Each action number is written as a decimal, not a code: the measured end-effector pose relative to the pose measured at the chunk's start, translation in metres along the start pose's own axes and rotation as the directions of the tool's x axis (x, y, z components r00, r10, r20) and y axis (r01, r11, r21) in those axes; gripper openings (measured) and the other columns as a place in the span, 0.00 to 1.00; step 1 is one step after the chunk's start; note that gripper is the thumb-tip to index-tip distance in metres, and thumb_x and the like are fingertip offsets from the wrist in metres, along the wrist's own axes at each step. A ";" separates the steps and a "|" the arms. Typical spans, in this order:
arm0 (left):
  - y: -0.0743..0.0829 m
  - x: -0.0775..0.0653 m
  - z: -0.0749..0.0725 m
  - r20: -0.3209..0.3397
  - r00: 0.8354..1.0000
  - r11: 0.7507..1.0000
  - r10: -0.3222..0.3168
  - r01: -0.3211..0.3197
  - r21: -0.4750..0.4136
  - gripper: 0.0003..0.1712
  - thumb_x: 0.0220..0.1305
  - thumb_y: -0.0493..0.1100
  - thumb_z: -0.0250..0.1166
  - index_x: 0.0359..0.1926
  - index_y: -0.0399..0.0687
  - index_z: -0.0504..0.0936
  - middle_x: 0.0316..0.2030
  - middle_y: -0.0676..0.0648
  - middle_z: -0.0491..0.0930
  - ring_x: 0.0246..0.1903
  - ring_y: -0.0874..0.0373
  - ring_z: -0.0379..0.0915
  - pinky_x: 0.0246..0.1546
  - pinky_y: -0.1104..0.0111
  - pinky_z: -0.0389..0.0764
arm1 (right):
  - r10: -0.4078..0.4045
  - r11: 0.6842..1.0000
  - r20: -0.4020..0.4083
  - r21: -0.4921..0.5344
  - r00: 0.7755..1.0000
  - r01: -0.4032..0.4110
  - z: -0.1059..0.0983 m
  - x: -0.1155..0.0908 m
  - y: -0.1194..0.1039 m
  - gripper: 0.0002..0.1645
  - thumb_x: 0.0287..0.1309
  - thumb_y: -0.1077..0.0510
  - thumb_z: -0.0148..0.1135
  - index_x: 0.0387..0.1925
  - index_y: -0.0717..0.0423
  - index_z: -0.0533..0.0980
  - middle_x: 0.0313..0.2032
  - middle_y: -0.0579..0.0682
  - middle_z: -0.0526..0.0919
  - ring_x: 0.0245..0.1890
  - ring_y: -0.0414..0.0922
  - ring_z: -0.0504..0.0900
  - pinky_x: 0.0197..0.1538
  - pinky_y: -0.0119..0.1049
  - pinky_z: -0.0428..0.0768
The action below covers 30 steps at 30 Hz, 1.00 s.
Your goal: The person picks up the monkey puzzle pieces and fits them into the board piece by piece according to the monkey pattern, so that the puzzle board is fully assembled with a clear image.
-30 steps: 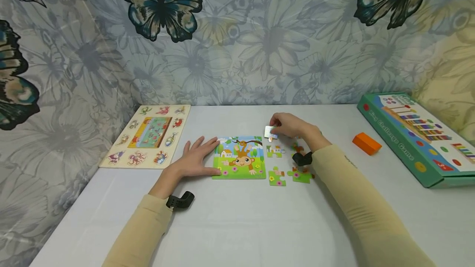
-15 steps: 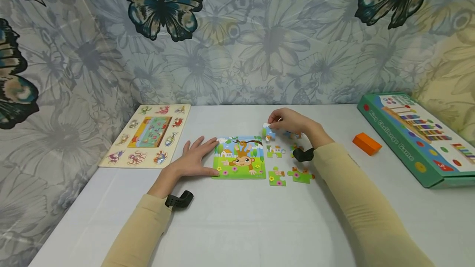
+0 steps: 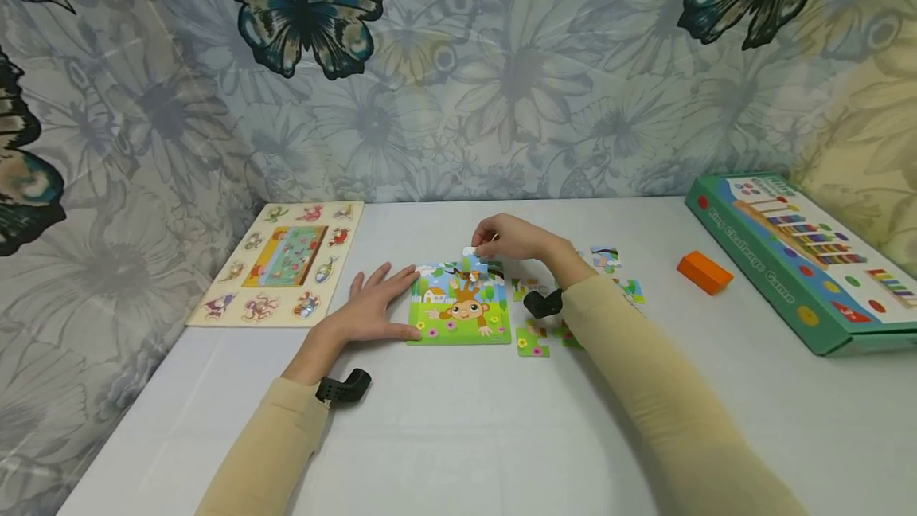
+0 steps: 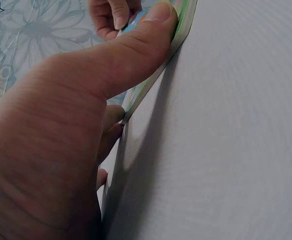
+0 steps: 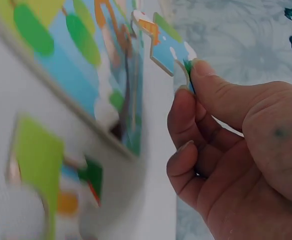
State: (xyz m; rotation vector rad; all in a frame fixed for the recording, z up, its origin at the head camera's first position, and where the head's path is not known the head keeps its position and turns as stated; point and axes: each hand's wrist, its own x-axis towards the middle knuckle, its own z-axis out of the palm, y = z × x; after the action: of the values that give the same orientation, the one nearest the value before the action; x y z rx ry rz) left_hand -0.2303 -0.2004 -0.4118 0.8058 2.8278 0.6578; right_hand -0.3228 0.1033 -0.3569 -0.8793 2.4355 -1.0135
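A puzzle board (image 3: 458, 317) with a monkey picture lies flat on the table. The left hand (image 3: 376, 309) rests at its left edge with fingers spread; in the left wrist view its thumb (image 4: 150, 30) lies on the board's rim. Over the board's far edge, the right hand (image 3: 519, 239) pinches a puzzle piece (image 5: 160, 45) between thumb and fingertips; the piece is blue with an orange and green patch. Loose puzzle pieces (image 3: 533, 341) lie to the right of the board, some partly hidden by the right wrist and sleeve.
A cream board with animal pictures (image 3: 265, 308) lies at the back left. On the right are an orange block (image 3: 705, 272) and a large green game box (image 3: 795, 277). A butterfly-patterned cloth (image 3: 444, 102) hangs behind the table (image 3: 430, 436).
The right hand has carried the puzzle piece leftward from beside the board to over its far edge. More loose pieces show on the right. The left hand stays at the board's left edge.
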 end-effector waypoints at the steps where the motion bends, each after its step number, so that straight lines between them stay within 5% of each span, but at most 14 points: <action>1: 0.000 0.000 0.000 -0.001 1.000 1.000 0.000 0.000 -0.001 0.60 0.52 0.64 0.75 0.78 0.45 0.59 0.78 0.46 0.53 0.77 0.36 0.34 0.66 0.32 0.28 | -0.005 1.000 0.004 -0.001 1.000 0.005 0.003 0.003 -0.002 0.05 0.70 0.64 0.61 0.42 0.63 0.78 0.37 0.54 0.82 0.37 0.50 0.80 0.44 0.41 0.77; 22: 0.002 -0.002 -0.002 0.015 1.000 1.000 -0.009 0.009 0.000 0.60 0.53 0.65 0.75 0.79 0.46 0.58 0.78 0.48 0.52 0.77 0.37 0.34 0.66 0.32 0.29 | 0.015 0.995 -0.004 -0.096 1.000 -0.015 0.051 0.038 -0.029 0.06 0.72 0.60 0.60 0.43 0.59 0.78 0.35 0.50 0.83 0.27 0.44 0.78 0.41 0.37 0.79; 30: 0.001 -0.002 -0.003 0.006 1.000 1.000 -0.001 0.001 0.001 0.60 0.53 0.65 0.75 0.78 0.44 0.58 0.78 0.47 0.53 0.76 0.36 0.34 0.65 0.31 0.30 | 0.028 0.993 0.015 -0.117 1.000 -0.026 0.048 0.033 -0.031 0.10 0.68 0.58 0.66 0.47 0.58 0.79 0.43 0.51 0.82 0.36 0.45 0.80 0.41 0.36 0.81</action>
State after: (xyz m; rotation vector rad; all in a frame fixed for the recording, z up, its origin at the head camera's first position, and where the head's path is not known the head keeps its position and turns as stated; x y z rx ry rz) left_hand -0.2288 -0.2019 -0.4090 0.8048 2.8229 0.6530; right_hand -0.3086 0.0402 -0.3700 -0.8864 2.5070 -0.8578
